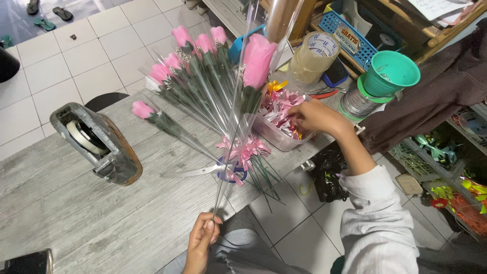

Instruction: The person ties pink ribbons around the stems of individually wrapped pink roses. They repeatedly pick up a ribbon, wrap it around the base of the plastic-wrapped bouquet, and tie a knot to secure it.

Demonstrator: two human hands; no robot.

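Observation:
My left hand (203, 238) pinches the thin stem of a single pink rose (257, 58) wrapped in a clear cellophane sleeve, holding it upright and tilted over the table. My right hand (315, 117) reaches into a clear plastic tub (274, 136) full of small pink and yellow ribbon bows. Its fingertips are curled among the bows, and I cannot see whether they grip one. A bunch of wrapped pink roses (195, 53) lies fanned on the grey wooden table (101, 213), with pink bows (244, 149) tied at their stems.
Blue-handled scissors (229, 171) lie under the stems. A heavy tape dispenser (99, 142) stands at the left. Behind the tub are a large tape roll (314, 56), a green cup (391, 73) on a wire spool (356, 104), a blue basket (347, 35) and a dark cloth (446, 86).

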